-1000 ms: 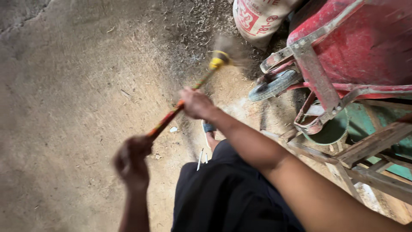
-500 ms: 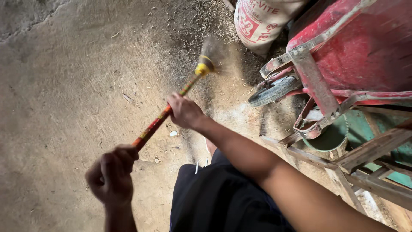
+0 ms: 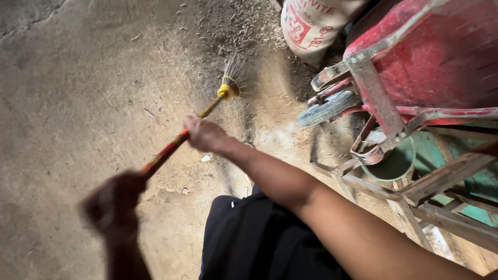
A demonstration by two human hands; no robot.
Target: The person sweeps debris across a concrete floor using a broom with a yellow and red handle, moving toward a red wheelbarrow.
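Broom (image 3: 182, 136), red-striped handle, seemingly frayed bristles

Open dirt floor (image 3: 78, 93) leftward; sack (image 3: 311, 26), red wheelbarrow (image 3: 436, 62), wooden frame (image 3: 441, 181) crowding right.

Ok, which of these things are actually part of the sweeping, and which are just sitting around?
In use:
- broom, gripped by the right hand midway along and the left hand at its end
- chaff scattered on the floor

Lying about:
- red wheelbarrow
- printed sack
- wooden frame
- green toothed disc
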